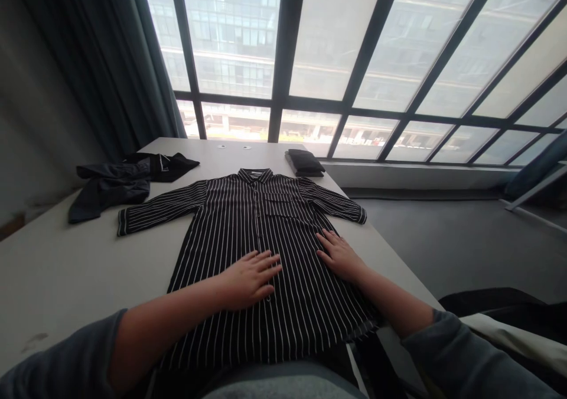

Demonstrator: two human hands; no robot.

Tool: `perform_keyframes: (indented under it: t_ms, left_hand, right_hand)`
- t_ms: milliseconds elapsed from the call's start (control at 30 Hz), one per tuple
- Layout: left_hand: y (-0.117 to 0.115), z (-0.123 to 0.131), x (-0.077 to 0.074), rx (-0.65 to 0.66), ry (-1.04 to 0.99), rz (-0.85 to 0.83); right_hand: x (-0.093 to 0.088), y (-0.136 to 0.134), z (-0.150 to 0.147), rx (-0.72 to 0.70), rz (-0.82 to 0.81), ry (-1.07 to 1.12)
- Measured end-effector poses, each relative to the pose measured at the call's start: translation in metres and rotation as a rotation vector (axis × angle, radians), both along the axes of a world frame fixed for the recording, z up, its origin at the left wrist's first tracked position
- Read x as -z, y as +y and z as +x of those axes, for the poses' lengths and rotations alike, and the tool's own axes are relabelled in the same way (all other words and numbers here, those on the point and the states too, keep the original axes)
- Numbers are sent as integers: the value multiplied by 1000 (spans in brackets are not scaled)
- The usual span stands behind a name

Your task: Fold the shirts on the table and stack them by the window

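Head view: black button-front shirt with thin white stripes [292,239] lies front up on the white flat-topped table [110,269], hem past the near edge. Left hand [248,281] rests palm-down on the button line, right hand [341,258] near the side—fingers loosely spread, nothing pinched. Uneven palm pressure could ruck the cloth; overhanging hem could drag it—or snag.
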State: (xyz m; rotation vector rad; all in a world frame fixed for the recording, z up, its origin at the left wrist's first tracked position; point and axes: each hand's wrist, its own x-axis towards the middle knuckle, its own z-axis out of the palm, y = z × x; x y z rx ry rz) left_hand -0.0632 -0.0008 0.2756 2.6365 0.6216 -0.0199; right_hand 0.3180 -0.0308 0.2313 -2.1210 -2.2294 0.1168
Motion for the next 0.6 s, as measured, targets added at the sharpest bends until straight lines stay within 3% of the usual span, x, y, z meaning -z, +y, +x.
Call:
perform_keyframes:
  t_ms: [133,200,300,400,500,600]
  left_hand:
    - [70,-40,9,-541,176,160]
    - [101,-55,14,-715,212,270]
    - [137,-73,22,-818,195,375]
    - [163,-100,32,-933,164,376]
    - [181,-151,39,-1115,56,307]
    - [190,-215,36,-1295,-30,233]
  right_hand:
    - [-16,13,-18,-90,55,12]
    - [-25,30,-32,-166,53,29]
    - [-32,63,-54,-226,-29,32]
    - [-28,89,-66,-194,-108,1]
    - [-17,100,-65,-159,-110,-28]
    - [-8,100,-60,-166,-77,-22]
